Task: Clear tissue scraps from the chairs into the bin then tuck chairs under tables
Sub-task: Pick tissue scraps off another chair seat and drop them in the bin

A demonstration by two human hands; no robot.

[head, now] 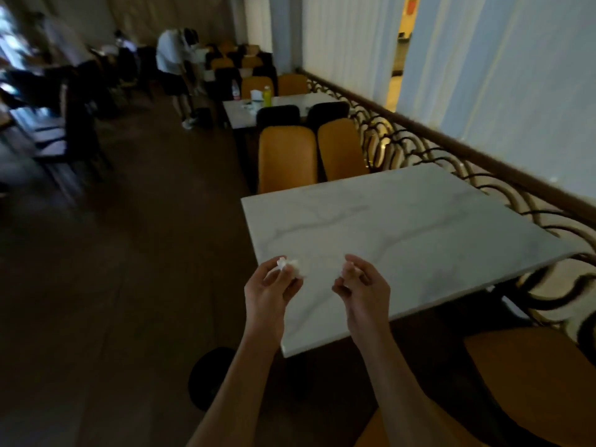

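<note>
My left hand [269, 290] pinches a crumpled white tissue scrap [290, 267] over the near left corner of the white marble table [419, 221]. My right hand [361, 285] is beside it, fingers curled round a small white tissue bit [351, 264]. Below my left forearm a round black bin [209, 375] stands on the floor. An orange chair [532, 382] stands at the near right, out from the table. Two orange chairs [287, 156] stand at the table's far side.
A dark curved railing [483, 162] runs along the right under pale curtains. A second table [290, 104] behind carries bottles, with black chairs [277, 116] around it. A person [172, 66] bends over farther back. Dark chairs [64, 130] line the left; brown floor lies between.
</note>
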